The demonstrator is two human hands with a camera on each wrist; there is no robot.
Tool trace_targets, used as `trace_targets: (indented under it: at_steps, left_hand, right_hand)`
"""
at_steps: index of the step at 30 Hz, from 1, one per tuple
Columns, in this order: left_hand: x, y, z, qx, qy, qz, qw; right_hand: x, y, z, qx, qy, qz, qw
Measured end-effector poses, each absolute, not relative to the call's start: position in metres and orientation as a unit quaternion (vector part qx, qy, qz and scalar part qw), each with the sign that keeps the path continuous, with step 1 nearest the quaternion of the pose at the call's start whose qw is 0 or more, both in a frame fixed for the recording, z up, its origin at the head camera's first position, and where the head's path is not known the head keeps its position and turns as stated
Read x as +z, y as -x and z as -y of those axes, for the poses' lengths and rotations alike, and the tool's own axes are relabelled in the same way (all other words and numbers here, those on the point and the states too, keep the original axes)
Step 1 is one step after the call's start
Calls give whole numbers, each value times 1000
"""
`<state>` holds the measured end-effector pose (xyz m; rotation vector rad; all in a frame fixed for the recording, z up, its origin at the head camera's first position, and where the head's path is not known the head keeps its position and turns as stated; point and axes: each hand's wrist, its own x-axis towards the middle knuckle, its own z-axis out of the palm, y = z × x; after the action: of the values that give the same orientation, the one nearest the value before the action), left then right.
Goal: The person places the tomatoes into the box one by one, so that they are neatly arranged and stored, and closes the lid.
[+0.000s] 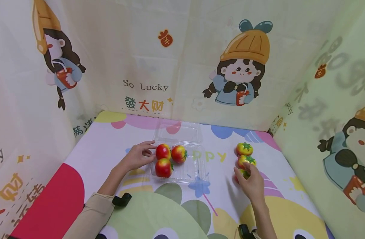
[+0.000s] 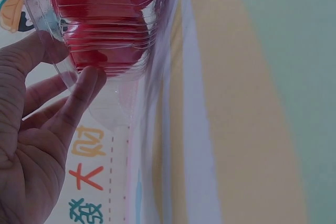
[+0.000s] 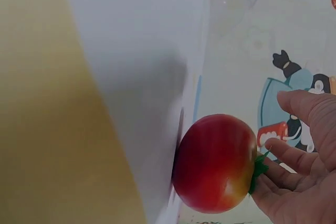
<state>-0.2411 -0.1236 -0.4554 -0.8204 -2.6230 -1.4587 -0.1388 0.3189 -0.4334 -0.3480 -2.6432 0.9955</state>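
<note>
Printed cloth walls (image 1: 188, 59) rise behind and beside the table (image 1: 222, 196). We see a clear tray (image 1: 191, 169) near the middle, its lid (image 1: 177, 131) folded toward the far edge, leaving 3 fruits (image 1: 163, 167) inside uncovered. The left hand (image 1: 138, 156) pinches the tray's rim, seemingly to steady it. Toward the table's right edge, the right hand (image 1: 253, 184) spreads thumb and fingers wide around the nearest fruit (image 3: 215, 163), perhaps for clearance; we cannot tell whether it touches the leaves. 2 more fruits (image 1: 244, 149) line up beyond.
</note>
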Motion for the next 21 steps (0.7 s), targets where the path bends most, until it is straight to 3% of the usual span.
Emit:
trace_targets:
  at_steps: [21]
  left_hand:
    - [-457,242,125,-465,271,843,22]
  right_hand:
    - [-435,130,-343,299,131,944,45]
